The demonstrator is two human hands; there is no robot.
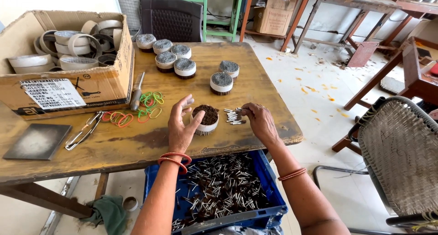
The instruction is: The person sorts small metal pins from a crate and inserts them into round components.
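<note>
My left hand (182,125) cups a short white ring (206,121) that stands on the wooden table (137,146) and is filled with upright brown-tipped pins. Its fingers wrap the ring's left side. My right hand (259,121) rests just right of it, fingertips pinching at a small loose heap of metal pins (233,116) on the tabletop. Several finished rings packed with grey-headed pins (178,61) stand farther back on the table.
A cardboard box of empty white rings (68,57) sits at the back left. Coloured rubber bands (137,109), a metal tool (136,94), scissors (82,132) and a dark square plate (37,141) lie left. A blue crate of loose pins (219,189) is below the table edge. A woven chair (401,153) stands right.
</note>
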